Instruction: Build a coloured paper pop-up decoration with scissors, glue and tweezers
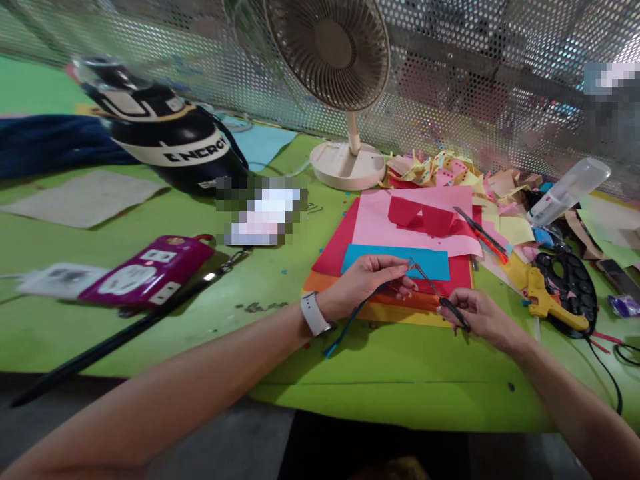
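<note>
My left hand (pixel 383 277), with a white watch on its wrist, pinches a narrow dark-blue strip (pixel 350 323) whose free end hangs toward the table's front. My right hand (pixel 473 313) is closed around the dark handles of slim scissors (pixel 431 280). Their metal blades point up and left to the fingertips of my left hand. Beneath both hands lies a bright blue paper piece (pixel 430 265), on top of red, orange and yellow sheets. Behind it a folded red paper piece (pixel 435 221) rests on a pink sheet (pixel 373 227). What the blade tips touch is too small to tell.
A craft knife (pixel 483 235) lies beside the pink sheet. At right are a yellow glue gun (pixel 555 303), a clear bottle (pixel 570 192) and paper scraps (pixel 445 170). A fan (pixel 350 167) stands behind; a black flask (pixel 175 143), blurred phone (pixel 265 217) and purple power strip (pixel 150 270) are left.
</note>
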A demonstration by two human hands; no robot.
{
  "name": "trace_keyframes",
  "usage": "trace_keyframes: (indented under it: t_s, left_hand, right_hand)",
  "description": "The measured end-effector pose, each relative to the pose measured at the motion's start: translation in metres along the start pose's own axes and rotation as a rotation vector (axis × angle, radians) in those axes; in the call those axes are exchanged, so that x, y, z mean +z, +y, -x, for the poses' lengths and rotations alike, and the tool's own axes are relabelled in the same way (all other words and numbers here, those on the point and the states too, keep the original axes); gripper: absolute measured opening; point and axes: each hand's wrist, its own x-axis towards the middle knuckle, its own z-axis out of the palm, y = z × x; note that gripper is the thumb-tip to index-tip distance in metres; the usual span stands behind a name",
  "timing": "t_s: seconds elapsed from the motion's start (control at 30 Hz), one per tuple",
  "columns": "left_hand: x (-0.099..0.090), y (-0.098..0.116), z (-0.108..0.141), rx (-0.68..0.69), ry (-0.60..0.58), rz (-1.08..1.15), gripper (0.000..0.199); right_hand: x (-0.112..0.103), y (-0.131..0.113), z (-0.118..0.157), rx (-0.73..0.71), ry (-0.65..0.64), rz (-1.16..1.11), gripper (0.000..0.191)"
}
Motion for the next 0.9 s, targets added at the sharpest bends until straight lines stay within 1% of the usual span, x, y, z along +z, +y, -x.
trace_keyframes:
  t_s: [0.27,0.43,0.6,0.9]
  left_hand:
    - [0.0002,0.0007,0.0004,-0.013,0.019,-0.021,0.022]
    - [0.0003,-0.0001,0.0001,-0.008,0.024,-0.007,0.023]
    - [0.0008,-0.0003,0.0004,-0.026,0.024,0.019,0.020]
    - [0.0016,0.0002,0.0005,-0.013,0.026,-0.007,0.017]
  right_hand:
    - [-0.0003,0.0049,-0.0027,-0.009,0.003,-0.010,0.055]
    - [-0.0005,0.0079,-0.0041,-0.017,0.019,0.004,0.056]
    - [-0.0018,0.0056,-0.0037,-0.017,0.041,0.029,0.059]
    - [-0.0025,0.0048,-0.0048,-0.030,0.073,0.022,0.055]
